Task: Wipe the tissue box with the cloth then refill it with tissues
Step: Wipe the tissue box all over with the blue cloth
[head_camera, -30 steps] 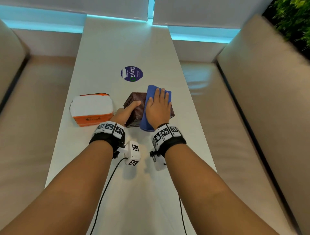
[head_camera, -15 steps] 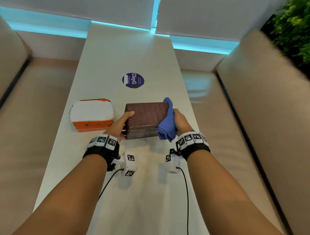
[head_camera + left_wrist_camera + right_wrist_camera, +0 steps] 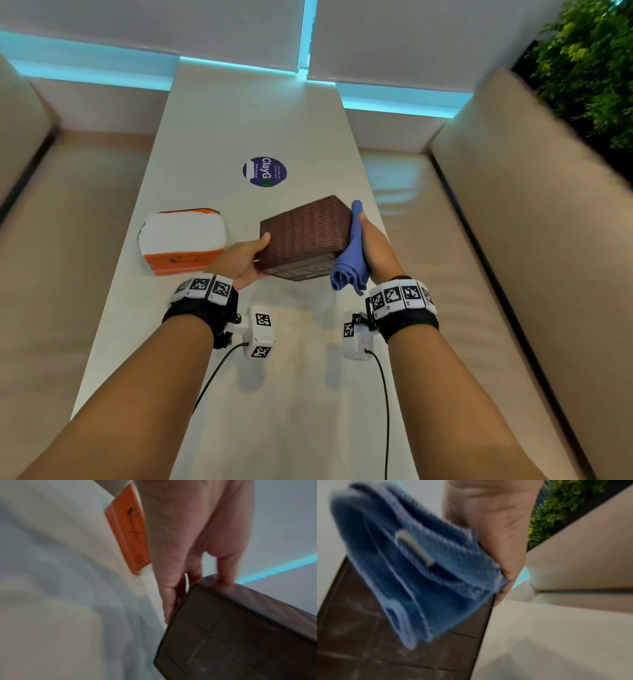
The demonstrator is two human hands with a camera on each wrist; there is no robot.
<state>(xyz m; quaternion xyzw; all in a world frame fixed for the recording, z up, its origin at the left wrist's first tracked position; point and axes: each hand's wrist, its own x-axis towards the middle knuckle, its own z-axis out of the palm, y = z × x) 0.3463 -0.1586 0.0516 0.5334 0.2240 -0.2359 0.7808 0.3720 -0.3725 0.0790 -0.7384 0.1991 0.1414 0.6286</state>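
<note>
The brown woven tissue box is off the table and tilted, with its gridded underside turned toward me. My left hand grips its left end, thumb on the upper face and fingers under the edge. My right hand holds the folded blue cloth against the box's right end, and the cloth hangs below the hand. In the right wrist view the cloth covers part of the dark box bottom. An orange and white tissue pack lies on the table to the left.
The long white table has a round purple sticker beyond the box. Beige bench seats run along both sides. A green plant stands at the far right. Wrist camera cables trail over the near table.
My right hand slid the cloth from the top of the box to its right end. Both hands then lifted the box off the table and tilted it.
</note>
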